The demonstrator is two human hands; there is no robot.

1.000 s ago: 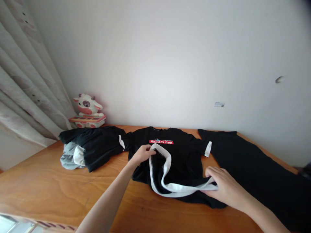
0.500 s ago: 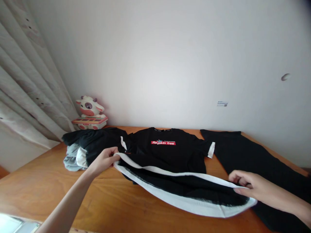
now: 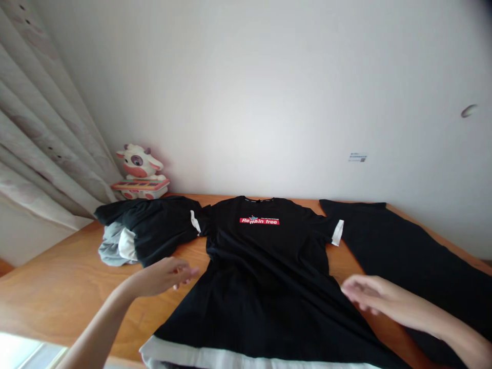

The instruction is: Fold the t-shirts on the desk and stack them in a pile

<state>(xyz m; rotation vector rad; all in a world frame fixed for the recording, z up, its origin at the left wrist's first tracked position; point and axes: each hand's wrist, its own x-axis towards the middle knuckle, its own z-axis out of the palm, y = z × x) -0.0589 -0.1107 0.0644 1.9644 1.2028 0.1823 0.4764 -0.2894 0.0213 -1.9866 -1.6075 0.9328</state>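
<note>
A black T-shirt [image 3: 265, 277] with white sleeve cuffs, a white hem band and a red "Remain free" print lies spread across the table, collar toward the wall. Its white hem reaches the bottom of the view and is partly cut off there. Just off the shirt's left side hovers my left hand [image 3: 169, 275], fingers loosely apart with nothing in them. My right hand [image 3: 371, 293] is by the shirt's right edge, its fingers bent and slightly apart, also holding nothing. Neither hand grips the fabric.
A heap of black, grey and white clothes [image 3: 154, 225] lies on the left of the wooden table [image 3: 57, 287]. Behind it sits a cow-shaped toy keyboard [image 3: 140, 174]. Another black garment [image 3: 407, 256] is laid flat at right. A curtain [image 3: 42, 128] hangs at left before the wall.
Both hands have let go of the white hem they were holding raised. The shirt's lower part has dropped flat toward the near edge, and my left hand sits a little lower.
</note>
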